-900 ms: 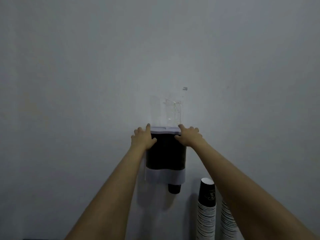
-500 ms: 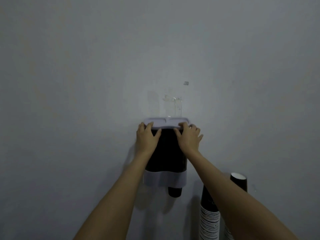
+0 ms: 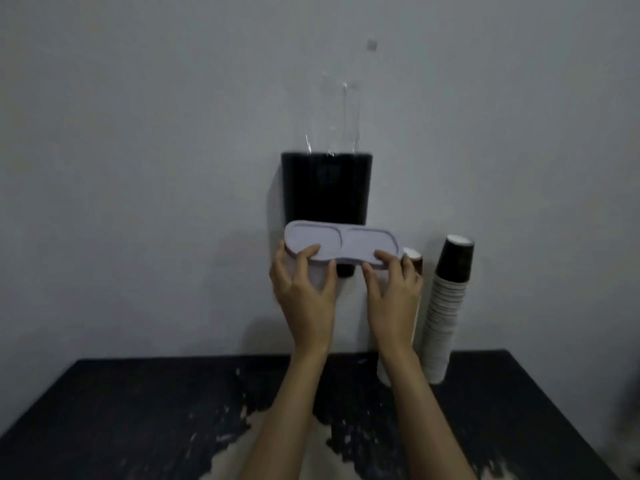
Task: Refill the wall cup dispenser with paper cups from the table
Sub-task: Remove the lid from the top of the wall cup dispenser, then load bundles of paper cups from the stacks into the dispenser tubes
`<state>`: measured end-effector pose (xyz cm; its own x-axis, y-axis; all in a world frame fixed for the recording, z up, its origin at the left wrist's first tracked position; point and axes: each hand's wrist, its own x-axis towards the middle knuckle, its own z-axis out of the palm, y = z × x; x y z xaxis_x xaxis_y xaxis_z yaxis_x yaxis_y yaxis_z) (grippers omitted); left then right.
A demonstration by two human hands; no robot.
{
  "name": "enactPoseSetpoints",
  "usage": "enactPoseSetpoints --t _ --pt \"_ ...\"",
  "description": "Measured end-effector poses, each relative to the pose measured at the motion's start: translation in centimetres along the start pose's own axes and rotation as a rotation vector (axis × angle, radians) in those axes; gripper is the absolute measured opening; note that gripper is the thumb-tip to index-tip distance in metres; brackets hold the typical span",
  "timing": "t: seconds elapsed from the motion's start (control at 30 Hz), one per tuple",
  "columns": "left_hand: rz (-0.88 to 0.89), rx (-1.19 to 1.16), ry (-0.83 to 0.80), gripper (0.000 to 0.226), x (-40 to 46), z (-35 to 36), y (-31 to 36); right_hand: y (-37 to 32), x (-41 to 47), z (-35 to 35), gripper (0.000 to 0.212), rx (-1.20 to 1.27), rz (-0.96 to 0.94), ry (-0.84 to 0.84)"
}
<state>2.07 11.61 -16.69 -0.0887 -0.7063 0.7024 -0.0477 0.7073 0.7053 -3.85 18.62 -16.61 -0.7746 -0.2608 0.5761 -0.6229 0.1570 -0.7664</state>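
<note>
Pale grey plastic lid (image 3: 341, 245) is off the dispenser (image 3: 326, 188) now. Half a second back it was sitting on top with both hands at its front edge; now it's lifted clear and held out in front of the dispenser's lower part, roughly level. Left hand (image 3: 302, 289) pinches the near-left edge, thumb on top, fingers curled underneath. Right hand (image 3: 393, 289) does the same on the near-right edge.

So the top of the dispenser is open, which is what refilling needs. The dark body looks loaded with black cups partway up, with a clear section above, though it's dim and a bit blurry, so I can't really tell how full it is.

Two cup stacks stand on the table (image 3: 138, 410) against the wall: the right stack (image 3: 446, 306) in plain sight, the other stack (image 3: 412, 259) mostly hidden behind the right hand. Neither is touched yet.

My guess: the lid has to go down on the table first, since both hands are busy with it.
</note>
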Motion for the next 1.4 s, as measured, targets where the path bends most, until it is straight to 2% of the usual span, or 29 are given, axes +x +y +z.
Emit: enactPoseSetpoints --t 0.07,0.17,0.27,0.37,0.47,0.57,0.6,0.67,0.8,0.9,0.97,1.07,1.17,1.23,1.33,1.4 --pt "-0.015 0.104 -0.040 0.031 -4.7 -0.8 -2.7 3.2 -3.8 -0.4 0.033 -0.031 0.065 -0.093" --pt "-0.089 0.262 -0.216 0.026 -10.6 -1.5 -7.4 8.6 -8.7 0.2 0.032 -0.110 0.269 -0.302" --pt "-0.302 0.320 -0.402 0.024 -15.0 -2.2 -11.4 13.2 -12.4 1.8 0.033 -0.174 0.498 -0.531" --pt "-0.454 0.391 -0.533 0.022 -18.3 -3.1 -13.9 16.5 -14.9 3.0 0.042 -0.259 0.635 -0.709" --pt "-0.518 0.490 -0.628 0.022 -20.2 -3.5 -16.6 19.8 -17.2 4.1 0.048 -0.365 0.646 -0.833" --pt "-0.571 0.679 -0.882 0.034 -22.1 -4.8 -18.9 20.8 -19.9 4.2 0.050 -0.704 0.460 -1.086" --pt "-0.570 0.754 -0.946 0.036 -22.7 -5.2 -19.4 20.8 -20.4 4.2 0.052 -0.781 0.403 -1.116" --pt "-0.552 0.819 -0.916 0.034 -23.2 -5.2 -19.8 20.9 -19.6 4.3 0.051 -0.793 0.404 -1.028" --pt "-0.498 0.782 -0.842 0.037 -20.0 -1.3 -18.0 21.5 -11.8 4.4 0.070 -0.475 0.629 -0.539" --pt "-0.513 0.542 -0.845 0.045 -15.7 4.6 -15.9 22.1 -4.4 5.2 0.081 -0.184 0.704 -0.346" --pt "-0.661 0.245 -0.886 0.058 -12.6 8.7 -13.9 22.5 -0.7 5.9 0.085 -0.117 0.751 -0.322" --pt "-0.696 -0.031 -0.958 0.070 -8.5 14.4 -11.1 23.5 2.3 6.7 0.095 -0.076 0.753 -0.307" --pt "-0.713 -0.137 -0.991 0.080 -6.9 17.7 -10.0 24.8 2.8 7.1 0.087 0.067 0.577 -0.201" --pt "-0.717 -0.166 -1.023 0.090 -7.2 19.1 -10.4 25.4 2.9 7.2 0.072 0.155 0.516 -0.146" --pt "-0.718 -0.245 -1.026 0.114 -8.9 19.9 -11.0 26.4 3.2 7.2 0.048 0.148 0.476 -0.119" --pt "-0.708 -0.290 -0.970 0.120 -9.9 19.9 -11.0 26.5 3.2 6.8 0.054 0.120 0.446 -0.154"
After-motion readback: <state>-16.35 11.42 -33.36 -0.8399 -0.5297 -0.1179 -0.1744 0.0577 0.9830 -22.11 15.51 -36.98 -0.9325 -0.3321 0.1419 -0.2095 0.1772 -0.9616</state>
